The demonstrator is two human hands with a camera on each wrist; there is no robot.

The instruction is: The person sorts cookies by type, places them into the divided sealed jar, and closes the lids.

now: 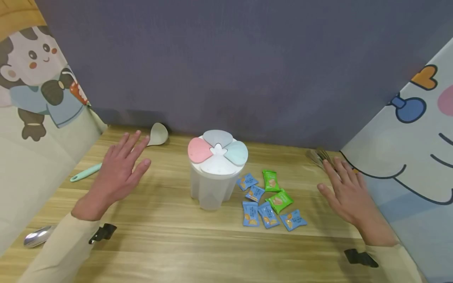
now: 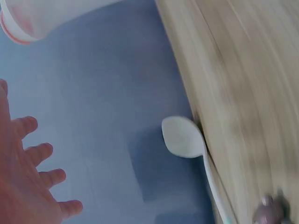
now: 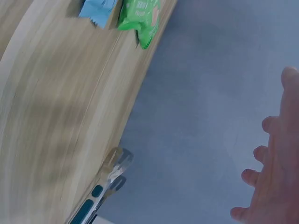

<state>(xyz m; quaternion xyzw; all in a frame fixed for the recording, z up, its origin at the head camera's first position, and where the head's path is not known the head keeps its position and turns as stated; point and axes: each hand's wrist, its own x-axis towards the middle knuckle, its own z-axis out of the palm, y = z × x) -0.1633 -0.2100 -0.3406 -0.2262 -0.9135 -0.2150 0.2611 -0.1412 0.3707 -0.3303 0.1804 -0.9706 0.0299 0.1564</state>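
A ladle (image 1: 159, 134) — smooth, round-bowled — lies near the left hand (image 1: 118, 171).

I'm seeing a canister (image 1: 216, 179) standing on the surface (image 1: 159, 247) — packets (image 1: 278, 201) lying right of it, a ladle (image 1: 158, 134) lying left.

A plain slate-blue backdrop (image 1: 230, 70) rises behind the pale wood-grain bench (image 1: 159, 247), flanked by 1 cream cartoon-printed panel (image 1: 21, 169) at left and 1 white cartoon-printed panel (image 1: 382, 153) at right. A shiny metal spoon (image 1: 38, 236) lies near the bench's left edge.
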